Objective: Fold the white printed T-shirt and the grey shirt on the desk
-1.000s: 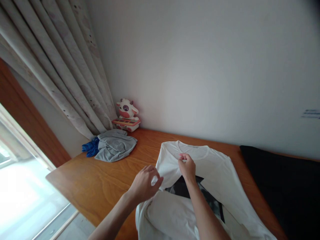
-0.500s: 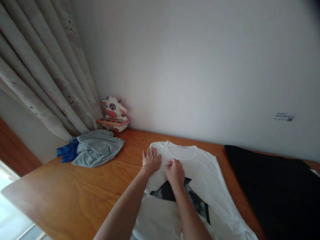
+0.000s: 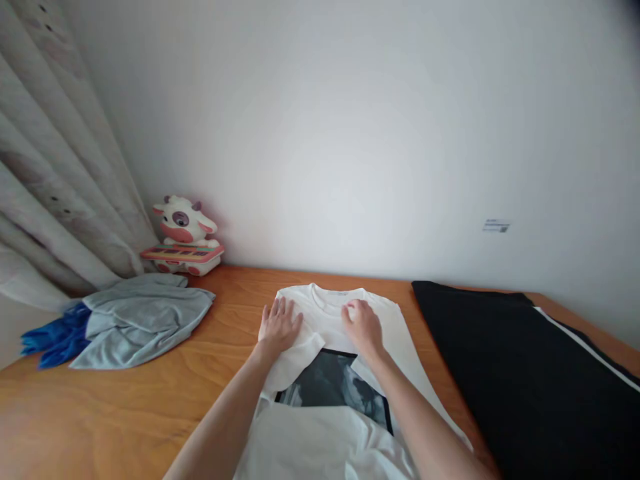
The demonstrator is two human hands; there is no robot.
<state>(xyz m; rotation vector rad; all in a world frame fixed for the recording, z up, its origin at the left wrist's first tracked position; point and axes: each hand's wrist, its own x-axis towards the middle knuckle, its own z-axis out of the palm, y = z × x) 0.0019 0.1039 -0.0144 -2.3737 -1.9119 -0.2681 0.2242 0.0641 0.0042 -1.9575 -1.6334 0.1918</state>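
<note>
A white long-sleeved shirt (image 3: 320, 320) with a dark printed picture (image 3: 333, 377) lies on the wooden table, its collar toward the wall. My left hand (image 3: 281, 327) rests flat on the shirt's left shoulder, fingers spread. Just below it, the left sleeve (image 3: 299, 360) is folded inward, its cuff at the print's upper edge. My right hand (image 3: 364, 328) is over the upper chest beside the collar, fingers loosely curled and no cloth visible in them. White cloth under my right wrist covers part of the print. The lower part of the shirt is doubled up over the print's bottom.
Black cloth with a white stripe (image 3: 480, 360) lies to the right. At left, a grey garment (image 3: 145, 320) and a blue one (image 3: 60, 337) are bunched up. A cow toy with a keyboard (image 3: 183, 237) stands against the wall (image 3: 350, 167), near the curtain (image 3: 55, 173).
My right hand has let go of the left cuff and moved right, toward the collar. My left hand stays on the left shoulder. The view has turned to the right.
</note>
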